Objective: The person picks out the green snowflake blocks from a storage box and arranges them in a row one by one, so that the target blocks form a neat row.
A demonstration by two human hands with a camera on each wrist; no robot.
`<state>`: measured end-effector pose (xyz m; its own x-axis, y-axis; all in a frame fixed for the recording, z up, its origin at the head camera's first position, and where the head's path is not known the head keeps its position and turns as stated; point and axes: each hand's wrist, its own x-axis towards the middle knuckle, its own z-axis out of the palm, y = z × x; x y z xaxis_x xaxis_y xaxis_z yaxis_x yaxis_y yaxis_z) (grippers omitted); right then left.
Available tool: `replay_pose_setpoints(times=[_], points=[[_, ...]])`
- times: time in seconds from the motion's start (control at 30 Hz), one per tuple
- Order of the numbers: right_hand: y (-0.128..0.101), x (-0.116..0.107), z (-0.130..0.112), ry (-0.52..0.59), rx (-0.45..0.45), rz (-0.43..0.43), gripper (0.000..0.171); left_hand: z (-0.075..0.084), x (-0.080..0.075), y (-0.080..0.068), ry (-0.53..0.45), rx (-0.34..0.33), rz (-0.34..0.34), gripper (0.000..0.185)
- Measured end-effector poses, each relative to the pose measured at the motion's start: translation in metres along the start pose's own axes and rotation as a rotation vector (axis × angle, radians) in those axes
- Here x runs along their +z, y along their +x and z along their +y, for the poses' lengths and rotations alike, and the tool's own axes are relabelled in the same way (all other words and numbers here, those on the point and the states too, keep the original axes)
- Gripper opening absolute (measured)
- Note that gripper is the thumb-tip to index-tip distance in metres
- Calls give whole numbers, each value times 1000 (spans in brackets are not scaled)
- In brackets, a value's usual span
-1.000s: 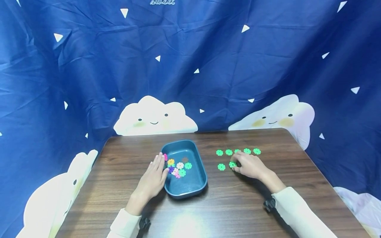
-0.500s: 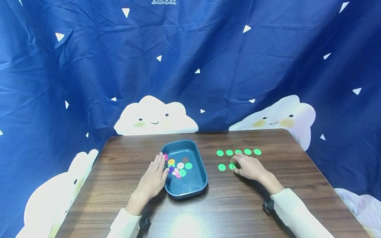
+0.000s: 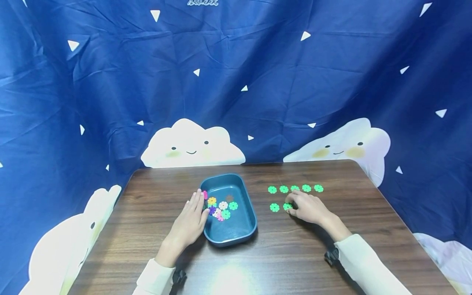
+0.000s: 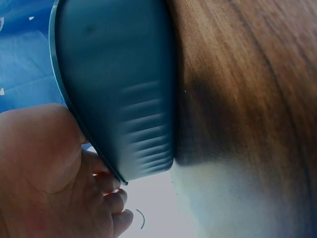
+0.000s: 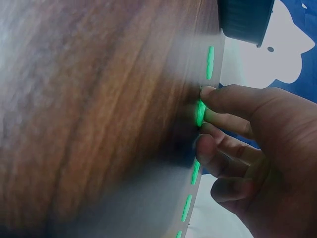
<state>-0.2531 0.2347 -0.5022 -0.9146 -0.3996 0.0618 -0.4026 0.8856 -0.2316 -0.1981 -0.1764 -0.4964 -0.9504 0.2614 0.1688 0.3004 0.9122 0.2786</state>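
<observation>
Head view: green flower discs are sitting laid out on the wooden table (image 3: 295,254), five in a far row (image 3: 295,188) and two in a nearer row. The right hand (image 3: 307,208) is working on the second disc of the near row (image 3: 287,206), fingers curled down onto it, just right of the first near-row disc (image 3: 274,207). Judging from the layout, seven greens are out and at least two more greens are lying in the blue tray (image 3: 241,229) among the mixed colored discs (image 3: 220,208), so sorting looks partly done. The left hand (image 3: 189,224) is resting flat against the tray's left wall, fingers straight and together, steadying it, gripping nothing.

Left wrist view: the palm and fingers of the left hand (image 4: 54,178) are lying along the tray (image 4: 119,89) rim, fingers only slightly bent, touching the rim edge rather than wrapping it. The table (image 4: 247,89) is showing beyond the tray.

Right wrist view: the right hand (image 5: 257,148) is pinching the green disc (image 5: 200,113) between thumb and a fingertip, with the disc edge-on against the table (image 5: 99,109). The other fingers are curling loosely below. More green discs are showing edge-on either side, one nearer the tray (image 5: 210,62) and others along the row (image 5: 195,172). The tray corner (image 5: 245,20) is sitting at the top edge.
</observation>
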Motion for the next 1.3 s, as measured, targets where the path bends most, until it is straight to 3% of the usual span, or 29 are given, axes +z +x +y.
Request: replay_pose_setpoints(times=[0.27,0.43,0.7,0.9,1.13,1.3], points=[[0,-1,-1,12,-3,30,26,1,-1,0,0,-8,-5,63],[8,-14,-15,76,-33,44,23,1,-2,-1,-10,-17,-9,64],[38,-47,-70,96,-124,47,18,1,-2,-2,-16,-18,-22,64],[73,-60,-121,56,-224,-7,11,1,-2,-2,-22,-22,-22,64],[115,-50,-168,5,-393,-72,6,1,-2,-1,-13,-10,-5,63],[142,-32,-194,-54,-446,-162,9,2,-3,-1,-19,-5,-8,63]])
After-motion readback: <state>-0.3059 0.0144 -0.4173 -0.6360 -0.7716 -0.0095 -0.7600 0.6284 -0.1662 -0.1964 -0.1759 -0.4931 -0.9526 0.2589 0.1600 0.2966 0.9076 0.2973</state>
